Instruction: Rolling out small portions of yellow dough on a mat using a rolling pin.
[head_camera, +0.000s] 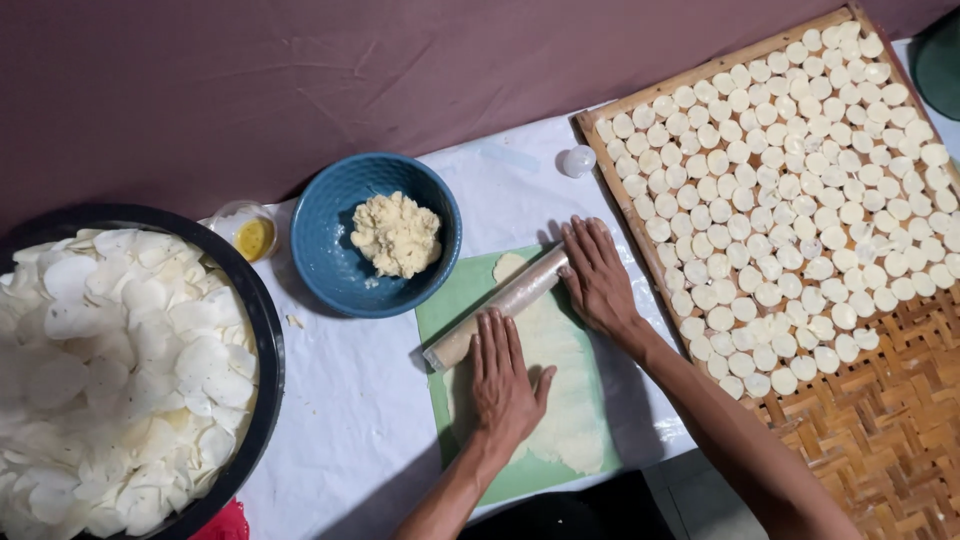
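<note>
Left hand: the left hand (505, 385) lies flat, palm down, at about 6 o'clock in the view. Its fingers (497, 340) are straight and close together, and their tips touch the near end of the rolling pin (503, 304). They hold nothing.
Right hand: the right hand (597, 275) is flat too, a bit past the middle toward 3 o'clock. Its fingers are spread a little and press on the far end of the rolling pin. They are not wrapped around it.
Rolling pin: it looks see-through, maybe wrapped in plastic, but that is hard to tell. It lies slanted, from 7 o'clock up to 1 o'clock, on top of the dough.
Flat dough: the thin pale dough sheet (560, 400) lies on the green mat (452, 300), under both hands.
Green mat: it sits on the white surface (350, 420), near the bottom middle.
Blue bowl: the blue bowl (330, 215) is at 11 o'clock from the mat, just beside it, with a lump of dough (396, 234) inside.
Small cup: a small clear cup (250, 235) with something yellow in it is at 9 o'clock from the bowl.
Black tub: the big black tub (265, 330) at 9 o'clock is full of thin white rounds.
Woven tray: the bamboo tray (880, 420) at 3 o'clock has many small dough circles (790, 180) in rows.
</note>
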